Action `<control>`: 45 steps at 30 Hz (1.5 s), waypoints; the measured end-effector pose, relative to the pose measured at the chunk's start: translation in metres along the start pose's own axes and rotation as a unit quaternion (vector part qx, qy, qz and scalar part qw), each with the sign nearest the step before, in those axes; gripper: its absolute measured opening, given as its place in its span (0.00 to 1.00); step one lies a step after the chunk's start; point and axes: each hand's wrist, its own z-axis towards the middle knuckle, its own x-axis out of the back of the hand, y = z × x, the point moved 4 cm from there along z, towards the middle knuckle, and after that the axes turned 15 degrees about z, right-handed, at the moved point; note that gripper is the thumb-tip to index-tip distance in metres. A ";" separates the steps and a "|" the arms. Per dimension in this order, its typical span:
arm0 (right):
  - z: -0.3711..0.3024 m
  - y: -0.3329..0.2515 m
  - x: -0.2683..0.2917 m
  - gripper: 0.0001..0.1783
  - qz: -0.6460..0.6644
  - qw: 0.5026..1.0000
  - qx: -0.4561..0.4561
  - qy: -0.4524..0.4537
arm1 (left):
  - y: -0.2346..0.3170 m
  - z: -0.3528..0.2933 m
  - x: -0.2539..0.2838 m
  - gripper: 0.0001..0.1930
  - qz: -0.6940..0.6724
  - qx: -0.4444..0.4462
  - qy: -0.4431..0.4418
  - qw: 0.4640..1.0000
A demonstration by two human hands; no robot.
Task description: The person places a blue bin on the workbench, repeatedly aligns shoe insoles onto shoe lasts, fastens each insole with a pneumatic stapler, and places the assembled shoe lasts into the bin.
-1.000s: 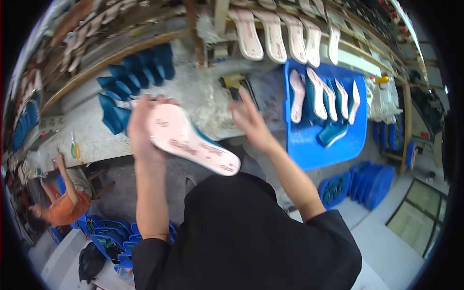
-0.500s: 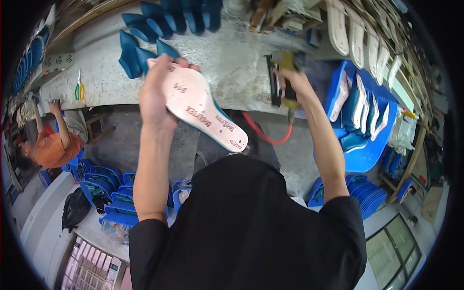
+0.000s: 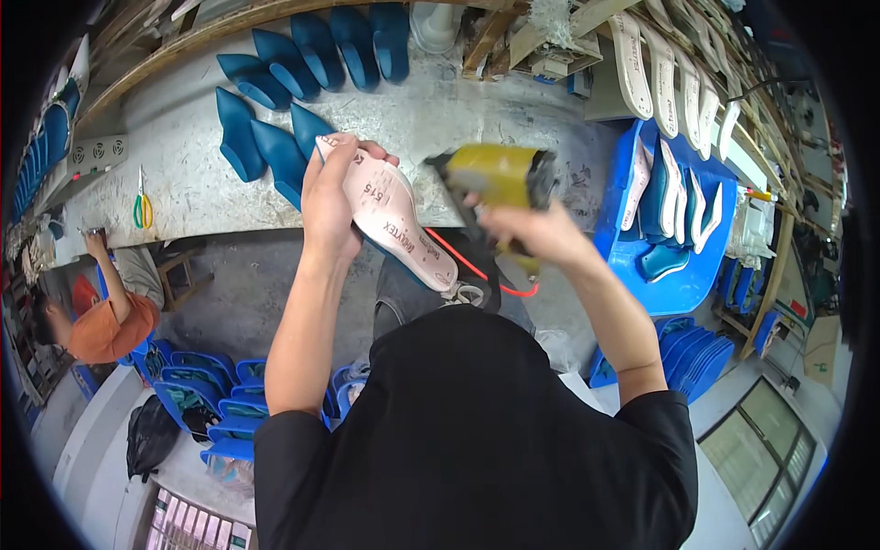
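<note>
My left hand (image 3: pixel 325 206) is wrapped round a teal shoe last with a pale pink insole board (image 3: pixel 390 206) on its bottom. The insole side faces up, and the last slants toward me over the bench's front edge. In my right hand (image 3: pixel 536 234) is a yellow pneumatic staple gun (image 3: pixel 495 174), closed in by the fingers round its handle. Motion blurs the gun. Its dark nose points left toward the insole and stays apart from it. A red air hose (image 3: pixel 458 257) curves below the gun.
Several teal lasts (image 3: pixel 316 55) stand on the grey workbench (image 3: pixel 403 119). Scissors (image 3: pixel 142 206) lie at its left edge. To the right a blue bin (image 3: pixel 669 284) holds lasts with insoles, below hanging insoles (image 3: pixel 631 69). A person in orange (image 3: pixel 115 325) works far left; blue bins (image 3: pixel 192 376) stand behind.
My right hand has swung the staple gun left, turning its nose toward the insole. My left hand has shifted slightly right and down with the last.
</note>
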 end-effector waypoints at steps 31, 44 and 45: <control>-0.243 0.215 0.477 0.54 0.084 0.721 0.028 0.687 | -0.196 0.016 -0.287 0.21 0.146 0.217 -0.136 0.955; -0.210 0.207 0.419 0.46 -0.140 0.616 0.080 0.771 | 0.164 0.157 -0.223 0.20 0.182 -0.125 0.016 0.975; -0.214 0.181 0.398 0.46 -0.150 0.618 0.091 0.767 | 0.178 0.193 -0.207 0.21 0.148 -0.068 0.006 0.987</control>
